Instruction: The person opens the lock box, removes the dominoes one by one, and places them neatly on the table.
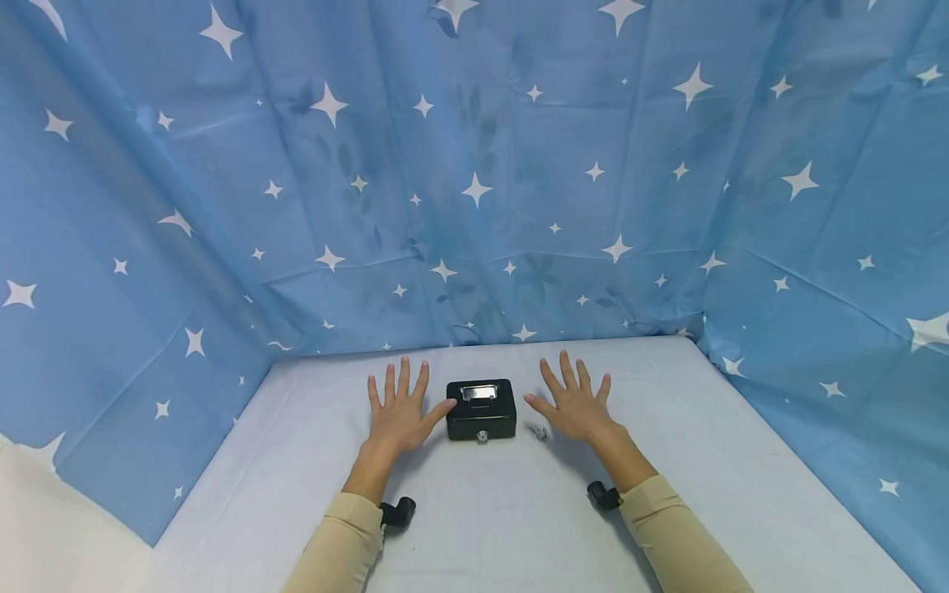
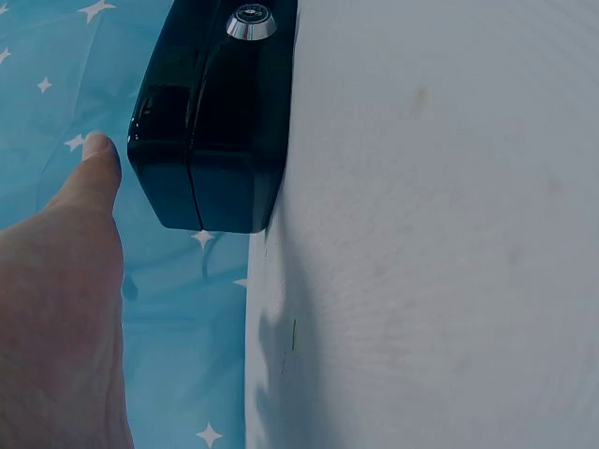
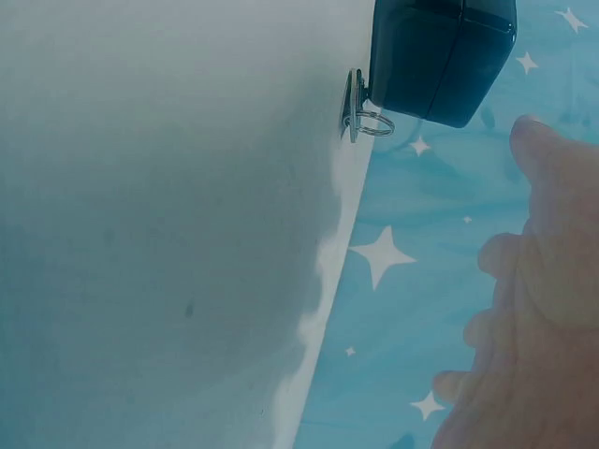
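At nine o'clock from black box [image 1: 482,424], left hand [image 1: 399,418]; three, right hand [image 1: 582,409]; both spread, empty. Box likely stiff, slick; best hold: handle [image 1: 479,394].

At the centre of the head view, the black box [image 1: 482,417] looks like smooth, glossy painted metal; the handle plate [image 1: 479,394] on its lid and its round lock [image 1: 482,436] are polished metal. The keys [image 3: 353,105] are bare, shiny metal. Matt white cloth covers the surface [image 1: 482,519]. Across the top, the curtain [image 1: 504,156] is creased, faintly sheeny fabric; lower down, the sleeves [image 1: 337,539] are matt cloth.
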Demonstrator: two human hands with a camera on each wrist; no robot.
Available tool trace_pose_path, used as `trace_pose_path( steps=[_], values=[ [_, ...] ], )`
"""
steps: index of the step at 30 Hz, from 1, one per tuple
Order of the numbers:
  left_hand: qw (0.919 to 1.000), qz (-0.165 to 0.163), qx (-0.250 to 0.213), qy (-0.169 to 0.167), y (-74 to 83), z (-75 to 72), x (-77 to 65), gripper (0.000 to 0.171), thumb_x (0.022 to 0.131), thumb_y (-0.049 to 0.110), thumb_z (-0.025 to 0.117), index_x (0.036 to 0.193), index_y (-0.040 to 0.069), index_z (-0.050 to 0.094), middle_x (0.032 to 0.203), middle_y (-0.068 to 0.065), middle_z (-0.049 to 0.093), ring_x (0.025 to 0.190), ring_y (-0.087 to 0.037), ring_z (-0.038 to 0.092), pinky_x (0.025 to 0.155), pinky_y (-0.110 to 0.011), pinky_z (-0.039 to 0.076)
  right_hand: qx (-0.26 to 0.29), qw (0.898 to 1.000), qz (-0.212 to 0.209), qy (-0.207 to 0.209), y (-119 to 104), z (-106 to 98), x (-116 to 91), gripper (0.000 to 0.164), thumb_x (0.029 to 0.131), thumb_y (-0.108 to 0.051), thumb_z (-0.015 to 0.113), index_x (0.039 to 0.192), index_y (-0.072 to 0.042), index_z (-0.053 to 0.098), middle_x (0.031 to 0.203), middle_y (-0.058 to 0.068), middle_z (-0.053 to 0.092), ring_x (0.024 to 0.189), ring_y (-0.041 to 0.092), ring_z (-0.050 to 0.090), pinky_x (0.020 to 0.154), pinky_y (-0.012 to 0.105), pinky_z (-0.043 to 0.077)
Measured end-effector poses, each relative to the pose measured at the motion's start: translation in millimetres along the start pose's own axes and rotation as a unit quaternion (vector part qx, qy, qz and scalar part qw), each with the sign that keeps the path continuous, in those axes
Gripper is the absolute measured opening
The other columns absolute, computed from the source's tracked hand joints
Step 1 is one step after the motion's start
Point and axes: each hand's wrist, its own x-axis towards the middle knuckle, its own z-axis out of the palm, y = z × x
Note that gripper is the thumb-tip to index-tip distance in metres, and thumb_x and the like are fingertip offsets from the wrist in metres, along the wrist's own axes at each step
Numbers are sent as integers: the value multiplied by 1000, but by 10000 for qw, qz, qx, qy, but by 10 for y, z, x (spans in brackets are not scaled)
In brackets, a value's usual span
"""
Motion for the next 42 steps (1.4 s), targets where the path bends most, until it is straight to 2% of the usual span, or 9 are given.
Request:
trace_pose_path(
  steps=[11,18,21,25,28,32,37,42],
  values=[
    [9996,77,-275,27,4,31,-17,97,96,83,35,169,23,16,176,-13,-4,162,-39,-7,121,-64,-22,215,9987,-212,417,-8,8,-1,85,102,-67,47,167,-16,27,174,21,7,158,50,14,119,78,-3],
    [9995,29,-323,32,3,46,-29,96,96,82,35,169,24,14,176,-13,-3,163,-36,-8,123,-62,-21,287,9981,-337,427,-3,12,1,83,102,-63,51,165,-13,30,173,23,13,155,51,22,120,77,-2],
    [9993,42,-382,-24,8,64,-32,95,97,82,35,169,24,13,176,-13,-2,163,-36,-8,123,-62,-20,525,9968,-428,422,1,13,15,82,103,-62,52,164,-10,33,170,25,22,154,50,28,122,75,6],
    [9980,146,-602,-99,25,79,-24,91,98,80,35,169,26,14,176,-11,-3,163,-34,-7,123,-62,-20,1248,9907,-465,275,8,5,32,79,104,-57,54,162,-7,36,166,26,32,152,49,33,121,71,24],
    [9965,260,-781,-125,42,90,-16,87,100,78,35,168,29,15,176,-8,-1,163,-32,-6,123,-63,-18,1762,9837,-317,142,8,5,41,76,104,-56,56,160,-8,39,164,23,38,147,47,42,116,66,37],
    [9952,403,-886,-87,71,108,-8,83,101,76,34,168,30,17,176,-5,2,164,-31,-1,123,-64,-18,2102,9773,-195,194,-2,2,48,71,103,-53,59,157,-9,45,159,20,47,135,42,56,107,60,49],
    [9945,496,-925,59,106,110,-7,81,102,74,36,168,29,20,176,-4,8,164,-30,6,122,-66,-18,2330,9717,-244,292,-8,-1,54,62,104,-47,62,151,-7,53,148,20,59,122,35,65,100,55,54],
    [9892,680,-1302,33,118,160,10,77,103,70,39,167,29,25,175,-7,18,162,-34,17,121,-69,-13,2403,9698,-366,201,1,-7,70,54,104,-43,63,143,-5,61,136,18,67,114,32,68,96,53,55]
  ],
)
